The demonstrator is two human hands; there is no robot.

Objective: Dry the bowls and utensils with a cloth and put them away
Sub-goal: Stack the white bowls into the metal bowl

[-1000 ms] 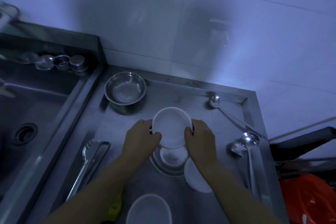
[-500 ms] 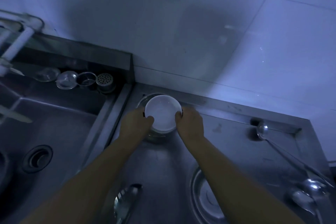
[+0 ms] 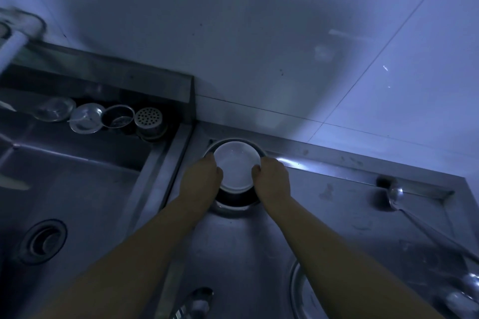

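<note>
Sink (image 3: pixel 64 189) at left, strainers on its ledge. Your left hand (image 3: pixel 201 180) and right hand (image 3: pixel 272 180) each grasp the white bowl (image 3: pixel 237 163), held inside the steel bowl (image 3: pixel 234 201) at the counter's back corner; ladle (image 3: pixel 395 195) lies right

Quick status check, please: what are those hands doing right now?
Left hand and right hand both grip the white bowl. Bowl sits in the steel bowl at the counter's back corner. Nothing blocking.

free: bare counter (image 3: pixel 246 248) between forearms | blocked: ladle (image 3: pixel 396 195) right, sink wall (image 3: pixel 166 163) left
</note>
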